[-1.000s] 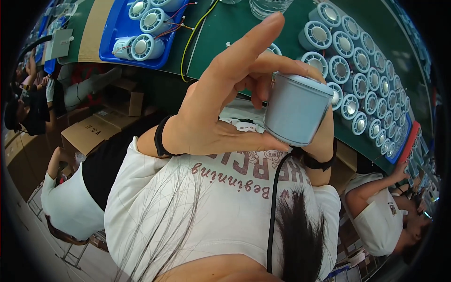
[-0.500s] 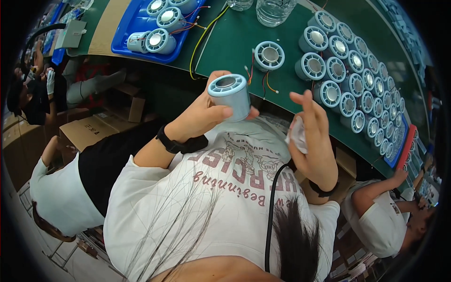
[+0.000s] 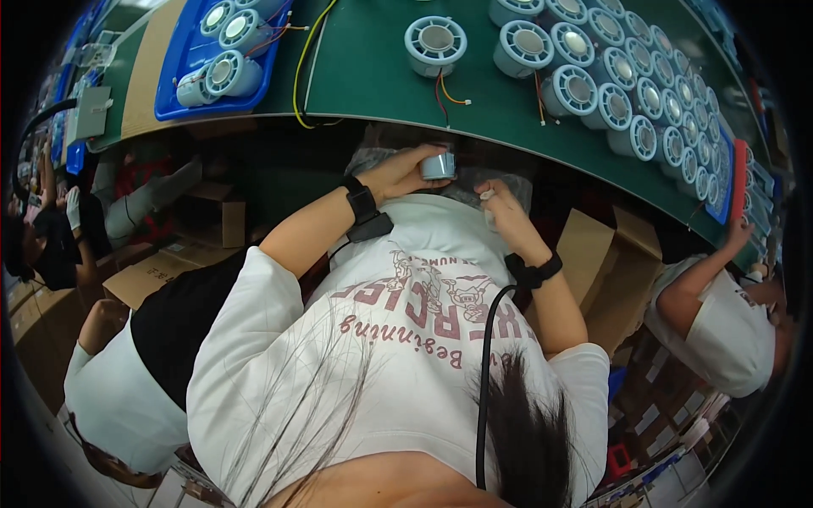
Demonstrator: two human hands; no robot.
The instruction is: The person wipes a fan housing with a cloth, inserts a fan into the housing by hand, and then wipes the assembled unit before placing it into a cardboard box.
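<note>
Low over my lap, just under the table's front edge, my left hand (image 3: 403,173) is closed around a light-blue cylindrical housing (image 3: 439,167). That housing lies tilted, with its side toward me. To its right, apart from it, my right hand (image 3: 511,222) has its fingers curled around a crumpled white wipe (image 3: 487,196), of which only a little shows. A like housing (image 3: 435,44) stands on the green table (image 3: 364,89) straight ahead, its round silver centre up and thin coloured wires trailing toward me.
Many similar housings (image 3: 614,106) stand in close rows at the right of the table. A blue tray (image 3: 163,91) at the left holds several more, beside a yellow cable (image 3: 298,89). Clear plastic (image 3: 512,188) lies by my lap. Open cardboard boxes (image 3: 593,254) and co-workers flank me.
Both hands have come closer together beneath the table edge. The housing in my left hand has tipped from upright onto its side. My right fingers, spread before, are now curled in.
</note>
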